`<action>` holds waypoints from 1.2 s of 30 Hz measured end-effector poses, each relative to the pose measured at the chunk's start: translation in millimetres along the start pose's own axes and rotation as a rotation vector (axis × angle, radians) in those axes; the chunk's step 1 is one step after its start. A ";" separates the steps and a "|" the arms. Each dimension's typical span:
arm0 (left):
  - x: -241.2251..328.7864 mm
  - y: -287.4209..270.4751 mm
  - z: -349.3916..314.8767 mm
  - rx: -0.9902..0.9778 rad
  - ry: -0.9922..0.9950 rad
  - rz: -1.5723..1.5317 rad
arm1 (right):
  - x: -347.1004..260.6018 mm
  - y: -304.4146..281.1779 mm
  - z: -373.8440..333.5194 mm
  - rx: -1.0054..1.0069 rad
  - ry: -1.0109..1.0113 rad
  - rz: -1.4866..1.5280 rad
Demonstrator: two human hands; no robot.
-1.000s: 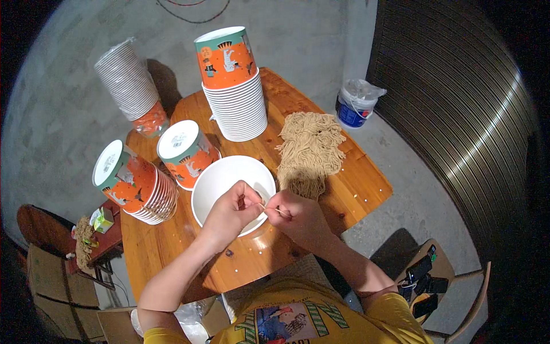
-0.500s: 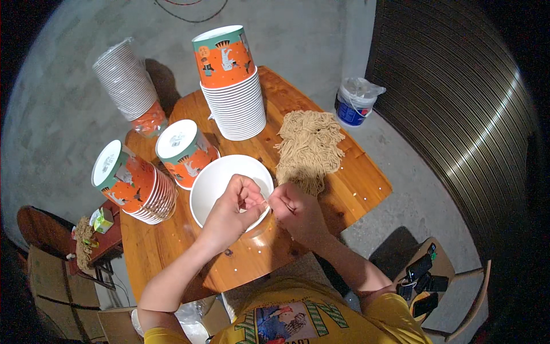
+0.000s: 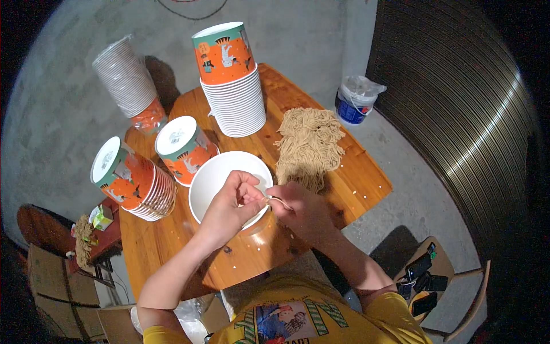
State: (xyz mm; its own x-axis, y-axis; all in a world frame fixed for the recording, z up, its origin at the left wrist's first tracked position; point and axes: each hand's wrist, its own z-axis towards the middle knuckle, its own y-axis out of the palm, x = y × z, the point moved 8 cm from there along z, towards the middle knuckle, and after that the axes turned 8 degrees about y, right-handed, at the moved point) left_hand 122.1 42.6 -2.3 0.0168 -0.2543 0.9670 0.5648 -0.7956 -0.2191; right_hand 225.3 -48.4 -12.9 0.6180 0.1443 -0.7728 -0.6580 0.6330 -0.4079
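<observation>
Over the near right rim of a white bowl (image 3: 201, 195), my two hands meet with a thin pale strand (image 3: 280, 200) between them. My left hand (image 3: 228, 207) pinches one part of it between thumb and fingers. From there the strand curves across to my right hand (image 3: 303, 215), which is closed on it in shadow. Whether it is string or a single noodle-like strand, I cannot tell. Just beyond my right hand lies a flat heap of tan, tangled strands (image 3: 310, 140), like yarn or noodles.
Upside-down orange and green paper tubs stand around the bowl: a tall stack (image 3: 232, 86), a single-looking tub (image 3: 186, 152) and a shorter stack (image 3: 134, 180). Behind them is a plastic-wrapped stack (image 3: 129, 80). White crumbs dot the wooden table (image 3: 361, 183). A chair (image 3: 452, 269) holds phones.
The strand now shows as a clear curve between my hands, where little of it was visible before. My right fingers have shifted slightly; both hands stay by the bowl's rim.
</observation>
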 end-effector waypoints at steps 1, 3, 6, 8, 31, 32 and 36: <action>1.4 -0.1 0.1 -0.006 0.028 0.038 | -1.0 -2.6 0.7 -0.001 0.000 0.000; 1.4 -0.8 -0.3 -0.010 0.054 0.076 | -15.0 1.3 0.0 -0.078 -0.144 -0.271; 3.4 -1.9 -0.6 0.000 0.098 0.157 | -15.4 1.9 0.2 -0.114 -0.135 -0.316; 3.1 -2.2 -0.8 0.004 0.095 0.198 | -16.1 1.8 1.5 -0.105 -0.149 -0.308; 6.3 5.1 0.8 -0.077 0.059 0.251 | 15.0 12.1 -4.3 -0.031 0.130 0.020; 5.7 4.7 0.3 -0.080 0.045 0.285 | 17.1 13.1 -4.9 -0.024 0.128 0.042; 5.6 3.1 -1.4 -0.047 0.069 0.359 | 18.6 11.5 -6.1 -0.005 0.203 0.288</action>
State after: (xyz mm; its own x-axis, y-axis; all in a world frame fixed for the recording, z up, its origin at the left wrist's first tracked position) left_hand 122.8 37.9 2.2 0.1503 -0.5569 0.8169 0.4943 -0.6733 -0.5499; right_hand 226.6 -43.1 -34.9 0.3086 0.1620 -0.9373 -0.7954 0.5844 -0.1608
